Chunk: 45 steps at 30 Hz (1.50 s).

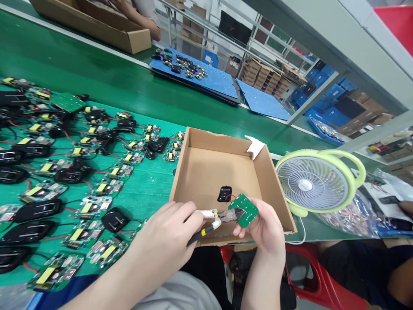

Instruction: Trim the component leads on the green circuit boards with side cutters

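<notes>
My left hand [171,228] is wrapped round the handles of a pair of cutting pliers [227,215], one handle white, the other black and yellow. The plier tips touch the underside of a green circuit board [248,210]. That board is gripped at its right edge by my right hand [266,221], thumb and fingers closed on it. A red wire runs from the board to a black plug piece [225,194] hanging over or lying in the cardboard box [209,155]; which of the two I cannot tell.
Many boards wired to black plugs [74,172] cover the green mat on the left. A green fan [312,183] stands right of the box, and a white scrap [255,146] is at its far corner. Blue sheets [219,82] lie beyond. Another person's arm [138,17] shows at the top.
</notes>
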Each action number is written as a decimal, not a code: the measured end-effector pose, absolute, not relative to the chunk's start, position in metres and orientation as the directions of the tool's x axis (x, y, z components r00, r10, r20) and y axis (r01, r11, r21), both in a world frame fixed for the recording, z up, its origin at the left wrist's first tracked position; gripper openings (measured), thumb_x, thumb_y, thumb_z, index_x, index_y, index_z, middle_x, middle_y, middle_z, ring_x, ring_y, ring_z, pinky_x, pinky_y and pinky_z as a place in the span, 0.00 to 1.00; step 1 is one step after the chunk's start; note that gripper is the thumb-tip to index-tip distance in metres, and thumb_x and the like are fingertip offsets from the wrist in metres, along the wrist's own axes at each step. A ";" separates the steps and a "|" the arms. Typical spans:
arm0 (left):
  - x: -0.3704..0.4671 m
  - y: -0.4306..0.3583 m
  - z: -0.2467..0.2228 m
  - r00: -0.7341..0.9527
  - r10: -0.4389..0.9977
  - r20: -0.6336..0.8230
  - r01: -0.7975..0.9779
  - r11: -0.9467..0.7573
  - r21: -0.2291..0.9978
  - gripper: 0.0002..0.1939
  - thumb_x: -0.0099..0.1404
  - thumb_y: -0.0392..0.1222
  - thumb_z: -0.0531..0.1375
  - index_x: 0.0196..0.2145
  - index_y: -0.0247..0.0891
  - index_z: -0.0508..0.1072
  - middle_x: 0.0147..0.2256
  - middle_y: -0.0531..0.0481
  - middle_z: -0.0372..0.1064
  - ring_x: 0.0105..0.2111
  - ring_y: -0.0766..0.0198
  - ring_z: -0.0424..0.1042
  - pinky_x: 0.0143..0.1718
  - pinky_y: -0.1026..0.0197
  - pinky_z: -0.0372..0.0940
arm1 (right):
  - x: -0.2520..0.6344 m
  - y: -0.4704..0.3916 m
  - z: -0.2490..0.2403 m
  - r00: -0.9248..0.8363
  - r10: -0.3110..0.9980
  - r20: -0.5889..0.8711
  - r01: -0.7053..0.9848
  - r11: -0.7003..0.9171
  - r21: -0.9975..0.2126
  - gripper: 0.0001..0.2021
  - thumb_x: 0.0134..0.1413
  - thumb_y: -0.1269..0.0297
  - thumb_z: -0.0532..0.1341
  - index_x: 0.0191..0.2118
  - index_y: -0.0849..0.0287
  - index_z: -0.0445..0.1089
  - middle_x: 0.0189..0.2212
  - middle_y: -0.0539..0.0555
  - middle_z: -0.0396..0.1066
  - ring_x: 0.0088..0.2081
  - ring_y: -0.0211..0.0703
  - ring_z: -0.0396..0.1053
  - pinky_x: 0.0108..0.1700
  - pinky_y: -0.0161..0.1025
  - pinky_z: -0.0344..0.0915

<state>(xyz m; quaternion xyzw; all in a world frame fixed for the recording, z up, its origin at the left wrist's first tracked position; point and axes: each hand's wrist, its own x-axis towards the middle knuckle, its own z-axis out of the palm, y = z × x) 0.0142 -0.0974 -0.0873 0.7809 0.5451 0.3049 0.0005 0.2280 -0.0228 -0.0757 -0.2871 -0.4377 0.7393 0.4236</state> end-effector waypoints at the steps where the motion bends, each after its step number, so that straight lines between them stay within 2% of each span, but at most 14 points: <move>1: 0.015 -0.098 -0.088 0.218 0.855 0.471 0.853 -0.402 0.334 0.12 0.63 0.25 0.52 0.33 0.40 0.70 0.29 0.51 0.67 0.28 0.57 0.67 0.31 0.56 0.61 | 0.227 -0.022 -0.076 -0.472 0.880 -0.055 -0.371 -0.255 -0.893 0.14 0.62 0.55 0.67 0.41 0.62 0.82 0.22 0.58 0.79 0.21 0.43 0.78 0.23 0.29 0.74; 4: 0.018 -0.099 -0.090 0.199 0.866 0.459 0.860 -0.379 0.342 0.12 0.61 0.25 0.52 0.34 0.41 0.70 0.30 0.50 0.67 0.29 0.56 0.66 0.32 0.55 0.60 | 0.226 -0.021 -0.075 -0.460 0.886 -0.055 -0.363 -0.244 -0.899 0.14 0.62 0.54 0.67 0.40 0.62 0.82 0.23 0.58 0.79 0.21 0.44 0.78 0.23 0.29 0.74; 6: 0.018 -0.100 -0.090 0.199 0.861 0.468 0.865 -0.379 0.328 0.12 0.61 0.26 0.52 0.35 0.40 0.70 0.31 0.50 0.68 0.31 0.55 0.67 0.35 0.53 0.62 | 0.225 -0.022 -0.075 -0.448 0.892 -0.054 -0.365 -0.237 -0.900 0.14 0.60 0.54 0.68 0.39 0.61 0.82 0.23 0.57 0.79 0.21 0.44 0.78 0.22 0.29 0.74; 10: 0.015 -0.098 -0.083 0.245 0.826 0.508 0.897 -0.392 0.205 0.14 0.57 0.27 0.53 0.39 0.37 0.72 0.39 0.44 0.73 0.40 0.50 0.72 0.45 0.48 0.65 | 0.225 -0.023 -0.076 -0.421 0.905 -0.051 -0.370 -0.223 -0.902 0.14 0.59 0.54 0.69 0.39 0.62 0.82 0.25 0.57 0.80 0.22 0.45 0.79 0.22 0.29 0.74; 12: 0.013 -0.096 -0.078 0.268 0.818 0.510 0.904 -0.397 0.162 0.14 0.56 0.27 0.54 0.39 0.35 0.72 0.40 0.42 0.75 0.41 0.49 0.73 0.45 0.49 0.66 | 0.226 -0.023 -0.078 -0.413 0.909 -0.044 -0.375 -0.214 -0.902 0.14 0.59 0.54 0.70 0.40 0.62 0.81 0.25 0.57 0.80 0.22 0.45 0.79 0.22 0.29 0.74; 14: 0.010 -0.094 -0.074 0.273 0.811 0.518 0.904 -0.401 0.150 0.11 0.59 0.29 0.55 0.39 0.35 0.72 0.39 0.41 0.75 0.39 0.49 0.74 0.43 0.49 0.67 | 0.226 -0.023 -0.079 -0.413 0.910 -0.034 -0.381 -0.207 -0.901 0.14 0.58 0.54 0.70 0.40 0.62 0.81 0.24 0.56 0.80 0.22 0.46 0.79 0.21 0.29 0.74; 16: 0.009 -0.091 -0.072 0.270 0.807 0.525 0.901 -0.404 0.157 0.06 0.64 0.35 0.56 0.39 0.35 0.71 0.38 0.40 0.74 0.38 0.48 0.74 0.41 0.48 0.67 | 0.227 -0.021 -0.079 -0.417 0.909 -0.025 -0.382 -0.200 -0.903 0.15 0.58 0.54 0.70 0.40 0.63 0.81 0.24 0.57 0.80 0.22 0.47 0.79 0.21 0.30 0.74; 19: 0.008 -0.088 -0.070 0.275 0.804 0.527 0.888 -0.423 0.182 0.07 0.68 0.41 0.56 0.39 0.36 0.70 0.38 0.40 0.74 0.37 0.48 0.73 0.40 0.48 0.67 | 0.227 -0.020 -0.079 -0.406 0.914 -0.012 -0.374 -0.178 -0.910 0.16 0.58 0.53 0.70 0.40 0.64 0.80 0.24 0.57 0.79 0.22 0.47 0.79 0.21 0.31 0.74; 25: 0.005 -0.079 -0.066 0.286 0.788 0.545 0.872 -0.450 0.193 0.07 0.70 0.41 0.53 0.40 0.36 0.68 0.38 0.41 0.73 0.41 0.48 0.71 0.42 0.49 0.66 | 0.227 -0.021 -0.078 -0.393 0.920 -0.008 -0.359 -0.162 -0.919 0.16 0.61 0.52 0.67 0.42 0.62 0.78 0.25 0.56 0.79 0.25 0.48 0.80 0.25 0.33 0.76; 29: 0.003 -0.078 -0.066 0.283 0.800 0.529 0.856 -0.459 0.236 0.08 0.70 0.41 0.53 0.43 0.37 0.68 0.39 0.42 0.73 0.38 0.50 0.71 0.39 0.51 0.64 | 0.227 -0.020 -0.080 -0.377 0.926 -0.010 -0.357 -0.155 -0.921 0.16 0.61 0.51 0.67 0.42 0.62 0.78 0.27 0.56 0.80 0.25 0.49 0.80 0.26 0.38 0.77; 36: 0.002 -0.080 -0.068 0.264 0.802 0.536 0.849 -0.457 0.265 0.10 0.71 0.41 0.53 0.49 0.36 0.65 0.41 0.43 0.74 0.40 0.51 0.72 0.41 0.52 0.65 | 0.227 -0.021 -0.076 -0.378 0.926 -0.005 -0.358 -0.151 -0.921 0.15 0.61 0.53 0.67 0.42 0.62 0.77 0.28 0.56 0.80 0.28 0.48 0.81 0.28 0.35 0.77; 41: 0.009 -0.086 -0.071 0.180 0.803 0.568 0.888 -0.381 0.257 0.13 0.74 0.43 0.51 0.51 0.33 0.65 0.43 0.41 0.74 0.41 0.51 0.73 0.41 0.52 0.65 | 0.225 -0.022 -0.078 -0.247 0.968 0.035 -0.320 -0.047 -0.946 0.15 0.59 0.54 0.69 0.43 0.61 0.74 0.34 0.57 0.80 0.31 0.48 0.80 0.32 0.40 0.78; 45: 0.020 -0.097 -0.071 0.155 0.806 0.571 0.908 -0.344 0.240 0.16 0.74 0.43 0.51 0.54 0.31 0.66 0.44 0.40 0.75 0.42 0.50 0.73 0.43 0.51 0.65 | 0.223 -0.032 -0.086 -0.094 0.981 0.171 -0.234 0.145 -0.961 0.14 0.59 0.59 0.69 0.47 0.57 0.71 0.42 0.59 0.80 0.40 0.51 0.80 0.40 0.45 0.79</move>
